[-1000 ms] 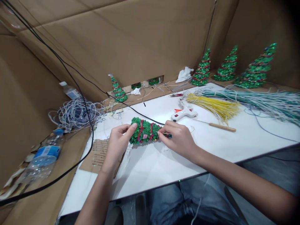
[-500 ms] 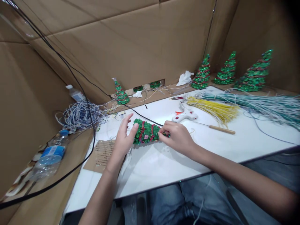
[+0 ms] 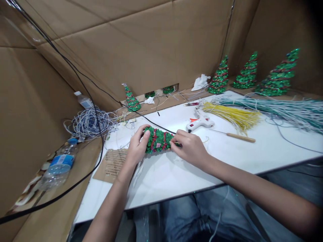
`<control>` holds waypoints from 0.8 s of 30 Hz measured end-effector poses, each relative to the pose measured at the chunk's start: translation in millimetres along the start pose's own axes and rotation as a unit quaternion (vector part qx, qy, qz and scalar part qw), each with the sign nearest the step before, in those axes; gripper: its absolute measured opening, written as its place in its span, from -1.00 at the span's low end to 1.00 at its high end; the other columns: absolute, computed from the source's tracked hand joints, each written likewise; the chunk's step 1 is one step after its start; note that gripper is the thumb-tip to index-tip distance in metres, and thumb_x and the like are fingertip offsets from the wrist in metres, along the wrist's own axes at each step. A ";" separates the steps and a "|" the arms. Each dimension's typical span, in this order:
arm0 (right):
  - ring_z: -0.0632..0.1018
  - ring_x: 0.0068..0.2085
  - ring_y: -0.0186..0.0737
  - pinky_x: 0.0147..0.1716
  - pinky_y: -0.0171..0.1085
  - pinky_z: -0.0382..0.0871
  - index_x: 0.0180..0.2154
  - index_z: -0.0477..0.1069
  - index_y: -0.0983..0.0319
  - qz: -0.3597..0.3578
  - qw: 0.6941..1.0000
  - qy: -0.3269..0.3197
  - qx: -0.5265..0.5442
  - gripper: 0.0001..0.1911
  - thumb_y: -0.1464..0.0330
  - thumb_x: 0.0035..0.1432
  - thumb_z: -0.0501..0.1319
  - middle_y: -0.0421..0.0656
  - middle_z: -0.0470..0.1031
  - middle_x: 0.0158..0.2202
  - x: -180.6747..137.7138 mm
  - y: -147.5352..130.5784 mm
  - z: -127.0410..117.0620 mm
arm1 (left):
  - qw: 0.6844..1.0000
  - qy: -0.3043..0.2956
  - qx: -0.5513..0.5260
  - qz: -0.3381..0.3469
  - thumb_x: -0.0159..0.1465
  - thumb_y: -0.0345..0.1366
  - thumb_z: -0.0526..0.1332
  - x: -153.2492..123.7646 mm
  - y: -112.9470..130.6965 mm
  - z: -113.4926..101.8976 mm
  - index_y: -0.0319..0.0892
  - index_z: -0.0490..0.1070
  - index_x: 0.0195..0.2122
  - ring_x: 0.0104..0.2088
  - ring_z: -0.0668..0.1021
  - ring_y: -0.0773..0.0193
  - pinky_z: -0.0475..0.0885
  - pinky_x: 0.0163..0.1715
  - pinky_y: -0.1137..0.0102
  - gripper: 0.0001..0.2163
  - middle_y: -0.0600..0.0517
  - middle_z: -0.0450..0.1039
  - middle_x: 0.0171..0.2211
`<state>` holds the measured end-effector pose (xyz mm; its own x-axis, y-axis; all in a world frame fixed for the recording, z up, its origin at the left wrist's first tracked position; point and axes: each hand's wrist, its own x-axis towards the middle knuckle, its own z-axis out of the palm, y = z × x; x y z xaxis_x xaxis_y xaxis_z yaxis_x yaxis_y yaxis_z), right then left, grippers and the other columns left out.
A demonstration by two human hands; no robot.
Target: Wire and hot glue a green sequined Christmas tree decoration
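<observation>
A small green decorative Christmas tree (image 3: 159, 141) with red garland lies on its side over the white table. My left hand (image 3: 138, 143) is closed round its wide base, the thumb on the near face. At the narrow end, my right hand (image 3: 188, 148) pinches a thin, light-coloured strand or stick (image 3: 178, 143) against the tree; its exact kind is too small to tell. Beyond the right hand lies a white glue gun (image 3: 199, 123) with an orange trigger. An awl-like tool with a wooden handle (image 3: 241, 137) rests to its right.
Yellow wires (image 3: 230, 114) and green-white wires (image 3: 277, 109) lie at the back right. Several finished trees (image 3: 219, 77) stand along the cardboard wall. A black cable (image 3: 101, 141) crosses the left side, near tangled wire (image 3: 88, 122), a bottle (image 3: 60, 164) and a slotted cardboard piece (image 3: 111, 166).
My left hand has closed from spread fingers onto the tree's base. My right hand stays pinched at the narrow end. The whole view has shifted slightly.
</observation>
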<state>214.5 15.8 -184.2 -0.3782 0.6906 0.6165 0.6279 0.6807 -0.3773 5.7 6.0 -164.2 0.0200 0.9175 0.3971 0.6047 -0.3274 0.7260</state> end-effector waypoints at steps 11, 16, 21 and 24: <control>0.43 -0.42 -0.33 -0.43 -0.34 0.18 -0.41 0.46 0.30 -0.025 1.000 -0.003 0.008 -0.82 0.44 0.18 0.11 -0.15 0.41 -0.42 -1.1 1.8 3.0 | 1.000 0.001 0.026 0.005 0.36 -0.14 -0.02 -0.8 0.4 -0.5 -0.16 0.35 -0.01 -0.11 0.46 0.19 0.30 -0.11 0.39 -0.69 -0.01 0.44 -0.11; 0.43 -0.42 -0.32 -0.44 -0.32 0.18 -0.41 0.46 0.30 -0.031 0.999 -0.008 0.010 -0.80 0.44 0.19 0.09 -0.14 0.41 -0.42 -1.4 1.6 3.0 | 1.000 -0.002 0.027 0.005 0.36 -0.14 -0.02 -1.3 -0.7 -1.1 -0.15 0.34 0.01 -0.10 0.46 0.18 0.30 -0.11 0.38 -0.68 -0.01 0.44 -0.09; 0.43 -0.42 -0.31 -0.44 -0.32 0.21 -0.40 0.46 0.30 -0.027 0.999 -0.007 0.022 -0.80 0.44 0.19 0.09 -0.14 0.40 -0.41 -0.7 2.7 2.6 | 1.000 0.010 0.025 0.003 0.36 -0.14 -0.02 -1.0 -1.5 0.9 -0.16 0.35 0.01 -0.10 0.47 0.17 0.32 -0.11 0.38 -0.68 -0.02 0.45 -0.09; 0.45 -0.39 -0.30 -0.40 -0.33 0.25 -0.38 0.45 0.30 -0.024 0.999 -0.004 0.033 -0.83 0.44 0.17 0.10 -0.14 0.42 -0.39 -0.1 3.1 1.3 | 0.999 0.023 0.028 0.000 0.36 -0.14 -0.03 -1.0 -1.3 2.6 -0.16 0.36 0.00 -0.10 0.47 0.17 0.32 -0.10 0.37 -0.67 -0.02 0.45 -0.09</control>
<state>215.6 18.1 -186.4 -0.4117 0.6588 0.6296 0.5624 0.7273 -0.3933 6.9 6.1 -167.1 -0.0157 0.9054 0.4242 0.6482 -0.3138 0.6938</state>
